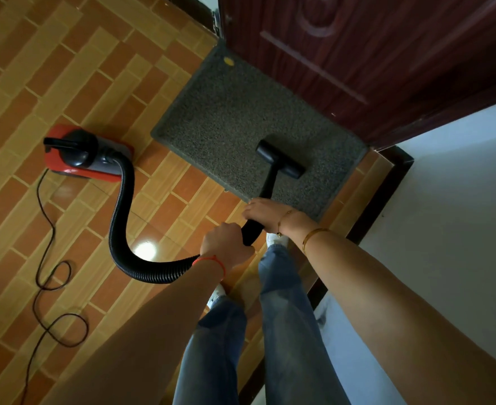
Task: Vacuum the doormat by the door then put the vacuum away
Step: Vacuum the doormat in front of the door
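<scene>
Doormat (226,112) lies against the dark door (372,48), and my vacuum's floor head (280,159) sits flat on its near right part. My left hand (226,239) is wrapped round the wand (252,229) where the hose (121,217) joins; my right hand (265,213) curls over it higher up. I'd keep the head flat and work slow overlapping passes toward the yellow speck (228,61). The red canister (86,153) stands on the tiles, left; its dust compartment isn't visible.

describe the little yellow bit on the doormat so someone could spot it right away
Start at the dark red door; the grey doormat lies at its foot. The yellow speck sits near the mat's far corner, by the door edge, the only bright spot on the mat.
</scene>
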`<state>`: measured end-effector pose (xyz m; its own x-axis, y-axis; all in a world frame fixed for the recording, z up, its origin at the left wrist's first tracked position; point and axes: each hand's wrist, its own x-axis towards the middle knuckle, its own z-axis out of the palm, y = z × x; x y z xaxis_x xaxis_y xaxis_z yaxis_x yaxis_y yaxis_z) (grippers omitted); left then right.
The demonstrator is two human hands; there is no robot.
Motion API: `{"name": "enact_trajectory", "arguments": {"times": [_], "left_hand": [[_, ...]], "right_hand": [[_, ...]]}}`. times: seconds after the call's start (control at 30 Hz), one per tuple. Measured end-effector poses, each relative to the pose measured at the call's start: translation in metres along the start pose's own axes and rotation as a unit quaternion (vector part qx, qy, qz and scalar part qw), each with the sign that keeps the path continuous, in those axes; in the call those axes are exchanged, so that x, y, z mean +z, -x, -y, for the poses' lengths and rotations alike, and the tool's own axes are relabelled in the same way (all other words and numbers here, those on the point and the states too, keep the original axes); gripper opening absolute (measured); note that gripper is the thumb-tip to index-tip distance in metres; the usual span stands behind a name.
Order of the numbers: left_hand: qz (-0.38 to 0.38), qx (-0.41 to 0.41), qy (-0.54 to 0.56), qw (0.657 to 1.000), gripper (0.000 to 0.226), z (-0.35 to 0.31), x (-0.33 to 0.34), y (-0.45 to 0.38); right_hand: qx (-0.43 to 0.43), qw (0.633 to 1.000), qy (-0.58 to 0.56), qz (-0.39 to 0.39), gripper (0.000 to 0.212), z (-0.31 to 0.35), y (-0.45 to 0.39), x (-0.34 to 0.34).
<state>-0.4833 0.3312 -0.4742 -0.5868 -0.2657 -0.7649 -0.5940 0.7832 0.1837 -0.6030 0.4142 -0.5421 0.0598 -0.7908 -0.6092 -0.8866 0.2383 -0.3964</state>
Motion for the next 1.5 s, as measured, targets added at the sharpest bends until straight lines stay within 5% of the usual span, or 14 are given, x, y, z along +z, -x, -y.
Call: {"name": "enact_trajectory", "arguments": {"times": [0.47,0.83,1.1,1.5], "left_hand": [[-0.024,-0.018,0.044,0.999,0.016,-0.11,-0.081,-0.095],[-0.029,-0.017,0.048,0.998,0.013,-0.147,-0.11,-0.133],[-0.038,-0.01,0.063,0.997,0.017,-0.121,-0.106,-0.119],[-0.013,-0.034,0.039,0.999,0.017,-0.001,-0.08,-0.044]], "right_hand": [[0.003,0.999,0.053,0.002,0.033,-0.151,0.016,-0.078],[0.018,0.999,0.044,0.007,0.037,-0.205,0.023,-0.106],[0.014,0.999,0.047,0.001,0.034,-0.176,0.017,-0.111],[0.011,1.0,0.02,-0.005,0.035,-0.039,-0.034,-0.085]]}}
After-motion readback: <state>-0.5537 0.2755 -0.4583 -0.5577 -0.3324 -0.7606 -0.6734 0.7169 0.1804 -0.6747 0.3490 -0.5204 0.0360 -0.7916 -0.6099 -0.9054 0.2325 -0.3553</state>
